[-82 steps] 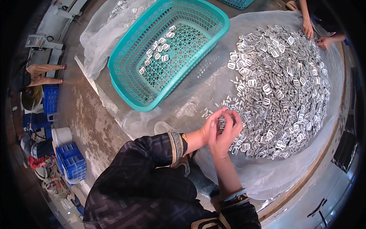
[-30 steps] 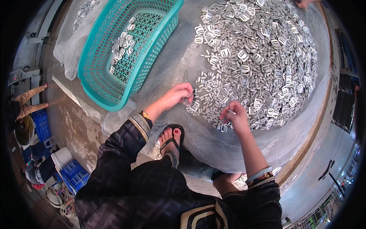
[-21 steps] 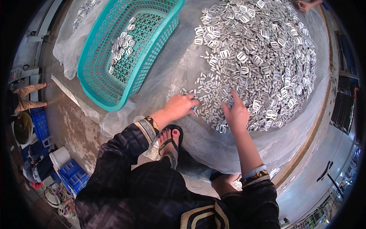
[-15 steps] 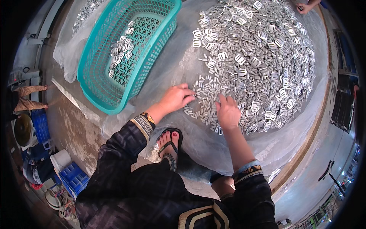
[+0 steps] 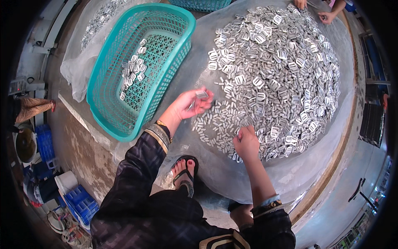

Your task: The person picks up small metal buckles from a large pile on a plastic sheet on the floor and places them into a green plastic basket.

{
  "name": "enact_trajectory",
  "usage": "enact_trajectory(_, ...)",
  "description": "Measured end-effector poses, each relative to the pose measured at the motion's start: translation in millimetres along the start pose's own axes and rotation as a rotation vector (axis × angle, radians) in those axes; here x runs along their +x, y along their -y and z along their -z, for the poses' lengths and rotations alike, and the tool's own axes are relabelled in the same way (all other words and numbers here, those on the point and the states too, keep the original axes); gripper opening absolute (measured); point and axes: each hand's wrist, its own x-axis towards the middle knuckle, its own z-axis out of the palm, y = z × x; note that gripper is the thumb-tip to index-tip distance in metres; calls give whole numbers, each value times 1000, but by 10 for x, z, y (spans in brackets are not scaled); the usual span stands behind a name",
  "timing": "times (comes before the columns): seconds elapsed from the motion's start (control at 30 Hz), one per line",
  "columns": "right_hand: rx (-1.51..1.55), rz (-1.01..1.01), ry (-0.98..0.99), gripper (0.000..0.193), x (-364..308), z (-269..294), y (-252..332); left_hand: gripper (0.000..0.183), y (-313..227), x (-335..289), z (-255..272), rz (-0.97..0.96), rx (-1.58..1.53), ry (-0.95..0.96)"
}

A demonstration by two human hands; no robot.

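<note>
A mound of small grey pellets (image 5: pixel 222 118) mixed with flat silver slide buckles (image 5: pixel 258 81) spreads before me on clear plastic sheeting. My left hand (image 5: pixel 188 104) is raised at the mound's left edge, palm partly turned up, with a silver slide buckle (image 5: pixel 202 94) held at its fingers. Lower on the mound, my right hand (image 5: pixel 247 145) has its fingers closed on a grey slide buckle (image 5: pixel 246 122), partly hidden by the fingertips. To the left stands a turquoise plastic basket (image 5: pixel 137 128), with several slide buckles (image 5: pixel 133 68) lying on its latticed bottom.
Another person's hands (image 5: pixel 326 17) are at the mound's far right edge. Behind the basket lies another heap of metal pieces (image 5: pixel 99 20) on plastic. Part of a second basket (image 5: pixel 201 4) shows at the top. Blue crates (image 5: pixel 81 203) stand lower left.
My left hand has lifted and turned, bringing up a slide buckle. My right hand's fingers have closed on a buckle. The view has shifted, and another person's second hand has appeared.
</note>
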Motion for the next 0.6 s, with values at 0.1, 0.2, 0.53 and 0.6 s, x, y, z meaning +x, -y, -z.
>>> enact_trajectory(0.1,625,-186,36,15,-41,-211,-450,47,-239,120,-715,-87,57,-139)
enact_trajectory(0.2,1148,-493,89,13,-8,251,-170,35,-660,600,-510,-225,222,-286)
enact_trajectory(0.53,1218,-585,-108,16,-34,422,-244,49,-1083,1645,-1165,-610,1891,-568)
enact_trajectory(0.6,1185,-544,-146,17,6,436,-174,48,-888,1560,-910,-820,2017,-348)
